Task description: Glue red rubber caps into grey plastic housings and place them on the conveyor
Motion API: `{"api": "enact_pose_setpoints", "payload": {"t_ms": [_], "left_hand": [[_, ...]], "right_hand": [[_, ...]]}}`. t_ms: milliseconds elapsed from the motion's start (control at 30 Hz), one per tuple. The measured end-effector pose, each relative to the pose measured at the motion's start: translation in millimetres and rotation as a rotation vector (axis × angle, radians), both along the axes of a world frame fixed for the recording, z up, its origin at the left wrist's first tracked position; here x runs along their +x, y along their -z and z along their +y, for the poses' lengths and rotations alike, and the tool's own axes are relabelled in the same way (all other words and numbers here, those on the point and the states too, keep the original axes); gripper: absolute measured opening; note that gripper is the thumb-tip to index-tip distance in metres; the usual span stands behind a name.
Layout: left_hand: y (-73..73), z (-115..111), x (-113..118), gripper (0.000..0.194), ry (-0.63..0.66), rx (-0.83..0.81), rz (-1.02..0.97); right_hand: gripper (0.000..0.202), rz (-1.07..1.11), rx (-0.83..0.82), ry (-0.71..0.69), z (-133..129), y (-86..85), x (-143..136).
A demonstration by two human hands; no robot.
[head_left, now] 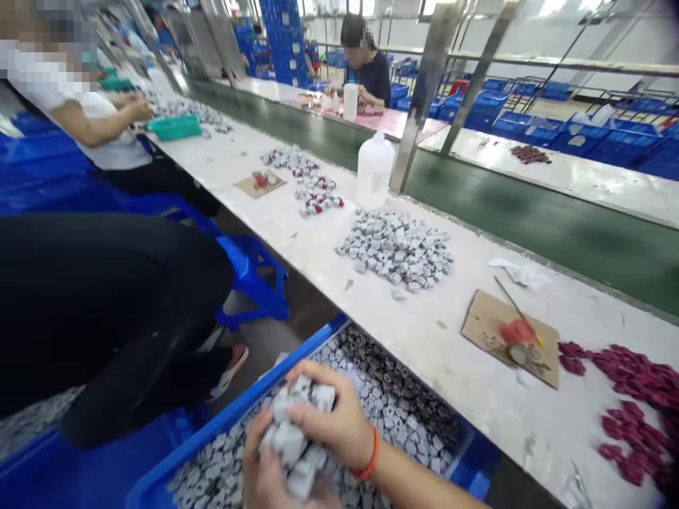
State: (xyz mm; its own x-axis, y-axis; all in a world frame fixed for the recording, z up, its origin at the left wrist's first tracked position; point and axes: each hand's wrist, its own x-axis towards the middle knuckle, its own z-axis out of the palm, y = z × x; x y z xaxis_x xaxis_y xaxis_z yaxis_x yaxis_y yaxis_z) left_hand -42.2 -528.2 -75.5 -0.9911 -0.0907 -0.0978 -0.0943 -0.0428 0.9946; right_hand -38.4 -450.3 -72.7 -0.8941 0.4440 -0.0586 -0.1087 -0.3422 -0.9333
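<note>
Cupped together, my left hand (268,481) and my right hand (342,424) hold a heap of small light-grey block-like pieces (291,442). My left fingers curl under and around the heap's left side, and my right fingers close over it from above and the right. A red band circles my right wrist. Both hands are above a blue crate (175,442) filled with more grey pieces (212,463) and some darker brown-grey ones (371,353). The exact kind of the pieces is too small and blurred to tell.
A long white table (318,258) bears a pile of grey pieces (400,247), a white plastic jug (375,170), a cardboard sheet (477,318) with a brush, and dark-red pieces (636,382). A person in dark trousers (122,304) is close on the left, near a blue stool (249,265).
</note>
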Motion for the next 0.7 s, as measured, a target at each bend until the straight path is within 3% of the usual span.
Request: {"api": "enact_pose_setpoints", "payload": {"t_ms": [100,167,233,333,433,533,700], "left_hand": [[-42.9,92.5,-20.4,0.025,-0.037,0.153,0.118],[-57.8,153.3,-28.6,0.025,0.049,0.199,0.155],[-59.6,205.8,-35.0,0.025,0.132,0.205,0.183],[-43.7,263.7,-44.0,0.027,0.193,0.153,0.231],[-19.4,297.6,-50.0,0.026,0.202,0.062,0.294],[0.2,313.9,-49.1,0.023,0.172,-0.063,0.359],[10.1,325.4,-42.2,0.022,0.093,-0.276,0.451]], "right_hand": [[0.037,0.089,0.083,0.149,78.8,-38.4,-10.6],[0.038,0.116,0.147,0.262,132.2,-50.6,-15.1],[0.038,0.123,0.210,0.360,181.7,-52.7,-18.2],[0.034,0.118,0.301,0.465,240.6,-42.1,-21.8],[0.032,0.088,0.376,0.535,275.5,-23.7,-24.1],[0.032,0.033,0.460,0.606,290.5,-7.0,-24.3],[0.031,-0.119,0.676,0.677,297.7,2.6,-22.3]]}}
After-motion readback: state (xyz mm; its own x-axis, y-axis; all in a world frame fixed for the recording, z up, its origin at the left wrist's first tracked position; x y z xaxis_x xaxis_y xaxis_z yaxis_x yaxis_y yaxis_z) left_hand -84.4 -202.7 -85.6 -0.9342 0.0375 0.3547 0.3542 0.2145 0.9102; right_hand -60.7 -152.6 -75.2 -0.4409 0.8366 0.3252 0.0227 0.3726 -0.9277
